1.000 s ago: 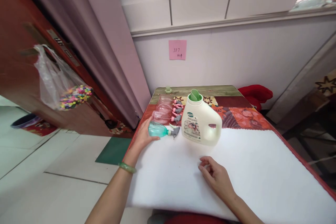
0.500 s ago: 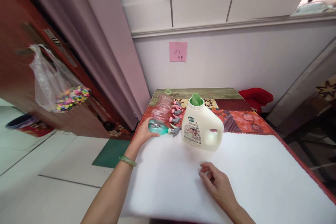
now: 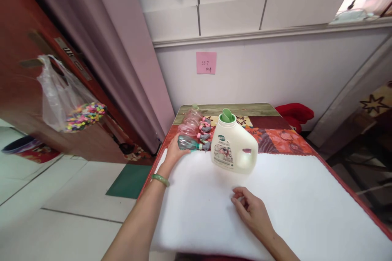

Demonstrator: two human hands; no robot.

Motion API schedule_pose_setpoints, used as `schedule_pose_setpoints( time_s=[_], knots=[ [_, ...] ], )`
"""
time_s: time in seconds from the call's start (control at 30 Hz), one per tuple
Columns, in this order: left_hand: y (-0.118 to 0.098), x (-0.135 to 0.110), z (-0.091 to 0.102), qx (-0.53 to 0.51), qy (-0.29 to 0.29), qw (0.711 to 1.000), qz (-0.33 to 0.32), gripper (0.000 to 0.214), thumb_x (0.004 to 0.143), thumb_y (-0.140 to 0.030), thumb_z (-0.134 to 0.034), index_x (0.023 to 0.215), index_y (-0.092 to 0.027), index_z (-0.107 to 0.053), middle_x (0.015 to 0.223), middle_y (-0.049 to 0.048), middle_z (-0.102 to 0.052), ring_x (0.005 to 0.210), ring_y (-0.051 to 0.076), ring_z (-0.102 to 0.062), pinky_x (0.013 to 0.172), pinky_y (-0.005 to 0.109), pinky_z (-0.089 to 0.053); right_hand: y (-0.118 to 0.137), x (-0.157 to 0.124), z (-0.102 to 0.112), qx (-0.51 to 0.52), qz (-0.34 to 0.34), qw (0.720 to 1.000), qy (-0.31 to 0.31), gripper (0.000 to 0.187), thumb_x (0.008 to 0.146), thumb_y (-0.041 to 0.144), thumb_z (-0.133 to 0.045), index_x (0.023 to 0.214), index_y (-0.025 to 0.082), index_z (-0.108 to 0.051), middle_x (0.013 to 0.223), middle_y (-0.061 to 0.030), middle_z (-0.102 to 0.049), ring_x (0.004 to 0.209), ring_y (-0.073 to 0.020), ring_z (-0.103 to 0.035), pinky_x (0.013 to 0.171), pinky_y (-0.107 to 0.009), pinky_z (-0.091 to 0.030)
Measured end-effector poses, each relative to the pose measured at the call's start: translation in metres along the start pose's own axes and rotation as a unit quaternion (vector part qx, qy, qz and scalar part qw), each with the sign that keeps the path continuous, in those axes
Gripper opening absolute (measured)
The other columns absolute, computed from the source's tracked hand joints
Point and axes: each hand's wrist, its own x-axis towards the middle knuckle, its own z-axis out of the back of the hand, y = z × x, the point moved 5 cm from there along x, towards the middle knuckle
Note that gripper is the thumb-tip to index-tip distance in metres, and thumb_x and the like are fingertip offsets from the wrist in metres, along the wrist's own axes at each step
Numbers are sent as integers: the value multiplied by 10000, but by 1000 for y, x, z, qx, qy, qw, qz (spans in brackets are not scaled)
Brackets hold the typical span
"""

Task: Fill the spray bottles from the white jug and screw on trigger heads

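Observation:
My left hand (image 3: pixel 174 153) reaches to the table's left edge and is closed on a teal spray bottle (image 3: pixel 189 144) lying on its side. Just behind that bottle lie pink-tinted spray bottles (image 3: pixel 190 123) with pink and grey nozzles. A cream detergent jug (image 3: pixel 232 147) with a green spout stands upright to the right of them. My right hand (image 3: pixel 251 209) rests on the white cloth (image 3: pixel 306 200) in front of the jug, fingers loosely curled, holding nothing.
A patterned red tablecloth (image 3: pixel 284 138) shows behind the white cloth. A pink note (image 3: pixel 206 63) is stuck on the wall. A red cushion (image 3: pixel 295 113) lies at the far right corner. A plastic bag (image 3: pixel 65 102) hangs on the door at left.
My left hand has pushed the teal bottle back, up against the pink bottles. My right hand has stayed nearly where it was.

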Motion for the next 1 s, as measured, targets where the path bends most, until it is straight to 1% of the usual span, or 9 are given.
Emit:
schedule_pose_setpoints(
  time_s=[0.13, 0.2, 0.23, 0.3, 0.37, 0.43, 0.5, 0.67, 1.0],
  knots=[
    [-13, -22, -2, 35, -47, 998, 25, 1293, 591, -326, -907, 1609, -204, -119, 1655, 257, -244, 1548, 400, -207, 1197, 582, -257, -3, 0, 0, -3, 17, 1000, -6, 262, 958, 419, -547, 1099, 216, -633, 881, -50, -734, 606, -169, -619, 622, -302, -493],
    [-23, -49, -5, 61, -69, 995, 37, 1280, 659, -355, -870, 1614, -157, -41, 1673, 292, -130, 1569, 409, -85, 1206, 609, -210, -5, 1, 0, -1, 26, 1000, -13, 259, 955, 413, -548, 1093, 212, -636, 877, -49, -736, 605, -164, -623, 626, -294, -497],
    [-28, -66, -7, 74, -73, 994, 37, 1212, 723, -380, -824, 1614, -137, -39, 1675, 301, -103, 1573, 406, -53, 1207, 609, -204, -6, 1, 0, 0, 29, 999, -15, 257, 952, 412, -550, 1086, 211, -638, 875, -48, -737, 603, -161, -624, 629, -293, -498],
    [-37, -103, -15, 98, -65, 993, 28, 998, 859, -410, -686, 1611, -118, -98, 1677, 286, -135, 1579, 366, -70, 1217, 569, -211, -8, 2, 0, 2, 30, 999, -19, 252, 945, 415, -556, 1066, 212, -643, 870, -46, -740, 598, -160, -627, 629, -293, -498],
    [-42, -139, -23, 122, -53, 991, 26, 776, 956, -401, -535, 1600, -131, -195, 1675, 259, -193, 1575, 342, -132, 1219, 572, -206, -9, 2, 1, 4, 27, 999, -25, 251, 933, 420, -568, 1049, 214, -650, 877, -46, -748, 601, -165, -637, 627, -296, -496],
    [-44, -168, -29, 147, -39, 988, 28, 645, 1006, -396, -424, 1582, -142, -284, 1676, 231, -235, 1568, 339, -172, 1222, 593, -184, -10, 3, 2, 11, 25, 999, -27, 252, 923, 424, -575, 1040, 216, -656, 888, -48, -754, 609, -169, -650, 628, -299, -498],
    [-42, -188, -34, 172, -20, 984, 31, 599, 1011, -399, -410, 1552, -145, -373, 1670, 216, -274, 1558, 352, -207, 1221, 613, -169, -10, 3, 2, 16, 22, 999, -26, 255, 918, 430, -578, 1032, 217, -660, 890, -48, -756, 610, -172, -657, 627, -300, -500],
    [-39, -202, -40, 228, 22, 973, 28, 598, 983, -428, -486, 1475, -89, -503, 1605, 255, -390, 1526, 383, -287, 1224, 618, -141, -11, 3, 3, 11, 20, 999, -28, 260, 909, 440, -585, 1012, 216, -666, 822, -33, -739, 601, -177, -655, 633, -304, -495],
    [-43, -200, -42, 275, 46, 960, 20, 603, 1004, -454, -436, 1485, -95, -493, 1610, 247, -386, 1529, 372, -281, 1223, 615, -151, -10, 3, 6, 0, 28, 999, -40, 222, 888, 412, -591, 981, 226, -668, 754, -4, -719, 593, -168, -656, 626, -292, -485]
  ],
)
